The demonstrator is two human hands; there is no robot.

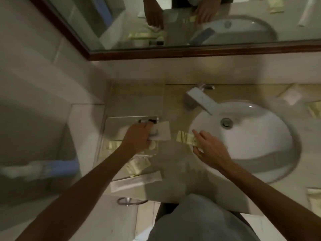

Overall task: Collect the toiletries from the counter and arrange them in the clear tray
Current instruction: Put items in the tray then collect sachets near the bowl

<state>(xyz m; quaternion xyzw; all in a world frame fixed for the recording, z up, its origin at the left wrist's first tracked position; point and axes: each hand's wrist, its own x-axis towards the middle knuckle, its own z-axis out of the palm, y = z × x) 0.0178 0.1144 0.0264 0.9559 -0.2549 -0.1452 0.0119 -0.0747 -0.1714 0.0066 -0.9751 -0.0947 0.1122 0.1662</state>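
Observation:
The clear tray lies on the beige counter left of the sink, its walls hard to make out in the blur. My left hand is over the tray's right side, closed on a flat white packet. My right hand reaches over the counter at the sink's left rim, fingers spread, fingertips on a yellow-green striped sachet. Another striped sachet and a long white wrapped packet lie near the counter's front edge, under my left forearm.
A white round sink with a chrome faucet fills the right side. More sachets lie far right, a white one and a striped one. A framed mirror hangs behind. A towel ring sits below the counter front.

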